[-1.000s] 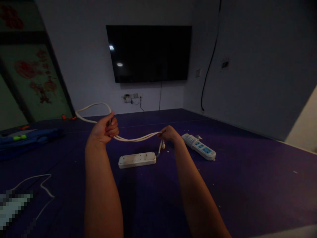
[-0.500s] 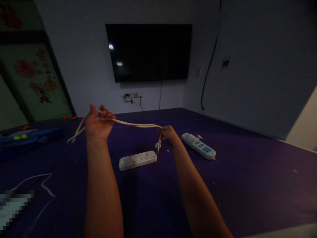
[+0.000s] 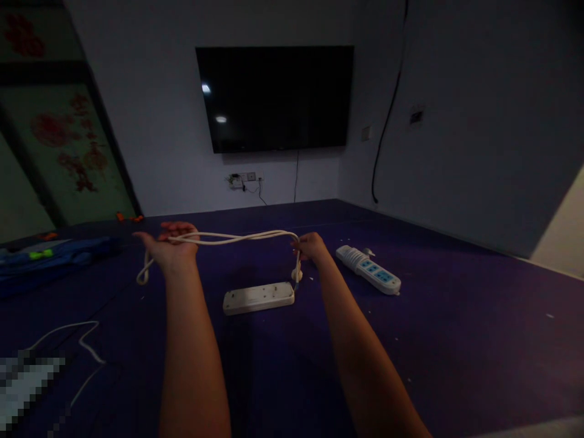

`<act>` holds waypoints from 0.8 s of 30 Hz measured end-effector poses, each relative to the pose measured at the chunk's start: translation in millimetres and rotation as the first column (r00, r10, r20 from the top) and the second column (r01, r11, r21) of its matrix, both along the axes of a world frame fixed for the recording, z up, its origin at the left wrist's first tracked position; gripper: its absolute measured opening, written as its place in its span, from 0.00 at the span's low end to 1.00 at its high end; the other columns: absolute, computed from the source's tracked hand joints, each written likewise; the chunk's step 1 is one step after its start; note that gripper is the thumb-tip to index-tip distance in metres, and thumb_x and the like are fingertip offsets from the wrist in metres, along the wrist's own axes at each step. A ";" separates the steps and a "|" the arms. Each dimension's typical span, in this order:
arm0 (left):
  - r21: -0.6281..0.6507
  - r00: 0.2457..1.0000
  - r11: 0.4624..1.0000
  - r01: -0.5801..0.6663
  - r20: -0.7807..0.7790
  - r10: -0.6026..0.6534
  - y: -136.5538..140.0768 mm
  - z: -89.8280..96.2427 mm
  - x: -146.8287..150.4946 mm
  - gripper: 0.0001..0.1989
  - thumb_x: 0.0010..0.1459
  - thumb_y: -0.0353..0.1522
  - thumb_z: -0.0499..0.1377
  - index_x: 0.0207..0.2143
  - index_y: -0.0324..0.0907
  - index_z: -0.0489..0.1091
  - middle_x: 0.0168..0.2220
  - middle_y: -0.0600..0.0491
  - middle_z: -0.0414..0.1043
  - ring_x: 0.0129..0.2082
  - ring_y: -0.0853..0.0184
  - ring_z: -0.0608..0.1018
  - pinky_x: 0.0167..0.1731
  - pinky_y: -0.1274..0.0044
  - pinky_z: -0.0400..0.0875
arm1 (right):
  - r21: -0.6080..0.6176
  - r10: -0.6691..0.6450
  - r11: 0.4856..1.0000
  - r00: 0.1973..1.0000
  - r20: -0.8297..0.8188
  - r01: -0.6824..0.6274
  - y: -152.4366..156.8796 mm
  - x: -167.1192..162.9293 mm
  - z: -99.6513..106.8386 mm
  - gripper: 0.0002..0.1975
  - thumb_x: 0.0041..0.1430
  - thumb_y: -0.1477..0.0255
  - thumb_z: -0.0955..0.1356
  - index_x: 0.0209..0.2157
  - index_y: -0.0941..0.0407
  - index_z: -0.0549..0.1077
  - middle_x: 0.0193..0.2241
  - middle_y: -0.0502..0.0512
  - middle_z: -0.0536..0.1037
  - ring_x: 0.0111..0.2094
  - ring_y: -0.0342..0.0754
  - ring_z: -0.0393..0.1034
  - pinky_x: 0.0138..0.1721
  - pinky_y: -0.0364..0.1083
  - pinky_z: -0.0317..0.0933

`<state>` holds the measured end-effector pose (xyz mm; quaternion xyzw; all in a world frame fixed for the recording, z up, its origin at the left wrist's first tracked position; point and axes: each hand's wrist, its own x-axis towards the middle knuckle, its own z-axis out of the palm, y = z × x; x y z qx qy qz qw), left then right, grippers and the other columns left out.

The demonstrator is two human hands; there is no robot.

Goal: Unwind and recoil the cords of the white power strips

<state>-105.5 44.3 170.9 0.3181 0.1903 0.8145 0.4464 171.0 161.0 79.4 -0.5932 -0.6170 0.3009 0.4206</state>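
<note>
Your left hand (image 3: 172,252) is palm up, fingers spread, with the doubled cord (image 3: 246,236) lying across it and a loop drooping off the left side. Your right hand (image 3: 311,246) has the cord pinched in its fingertips, plug (image 3: 297,275) just below. The strip (image 3: 258,298) sits on the purple surface (image 3: 456,340) between your forearms, blue-socket strip (image 3: 378,277) off to the right.
</note>
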 end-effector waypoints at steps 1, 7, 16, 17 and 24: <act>0.039 0.998 0.999 0.025 0.056 -0.027 -1.1 -0.5 -1.0 0.29 0.60 0.50 0.40 0.14 0.40 0.42 0.08 0.61 0.48 0.08 0.80 0.58 0.14 0.87 0.60 | 0.003 -0.007 1.000 1.000 0.007 0.007 0.3 1.1 -1.1 0.05 0.49 0.72 0.70 0.27 0.60 0.76 0.18 0.51 0.75 0.18 0.40 0.69 0.21 0.37 0.63; -0.057 0.947 0.950 0.306 -0.081 -0.310 -10.7 5.3 8.6 0.28 0.64 0.38 0.42 0.11 0.42 0.41 0.06 0.60 0.43 0.04 0.77 0.52 0.08 0.82 0.51 | 0.098 -0.063 0.993 0.997 0.048 0.058 0.5 11.8 -0.8 0.07 0.47 0.71 0.70 0.27 0.61 0.78 0.18 0.52 0.76 0.22 0.42 0.71 0.25 0.37 0.62; -0.421 0.837 0.903 -0.085 -0.522 -0.164 12.1 -5.4 39.2 0.18 0.54 0.32 0.58 0.15 0.41 0.57 0.04 0.64 0.46 0.03 0.79 0.49 0.07 0.85 0.39 | 0.316 0.015 0.948 0.999 0.053 -0.031 -7.5 11.6 12.8 0.11 0.45 0.79 0.67 0.31 0.58 0.79 0.29 0.53 0.80 0.34 0.47 0.74 0.33 0.39 0.64; -0.409 0.836 0.904 -0.123 -0.534 -0.128 16.1 -9.2 40.4 0.16 0.51 0.30 0.61 0.16 0.41 0.58 0.05 0.65 0.47 0.03 0.79 0.49 0.07 0.85 0.39 | 0.339 0.032 0.940 0.998 0.046 -0.045 -8.3 10.2 14.1 0.13 0.45 0.80 0.66 0.32 0.58 0.79 0.30 0.53 0.80 0.34 0.47 0.74 0.34 0.40 0.64; -0.266 0.710 0.890 -0.369 -0.699 0.085 32.8 -19.9 45.6 0.20 0.31 0.18 0.68 0.23 0.41 0.62 0.12 0.64 0.59 0.10 0.74 0.63 0.13 0.83 0.46 | 0.471 0.111 0.877 0.994 0.000 -0.098 -13.6 2.5 23.0 0.12 0.47 0.79 0.65 0.33 0.59 0.79 0.33 0.55 0.80 0.37 0.48 0.74 0.40 0.43 0.65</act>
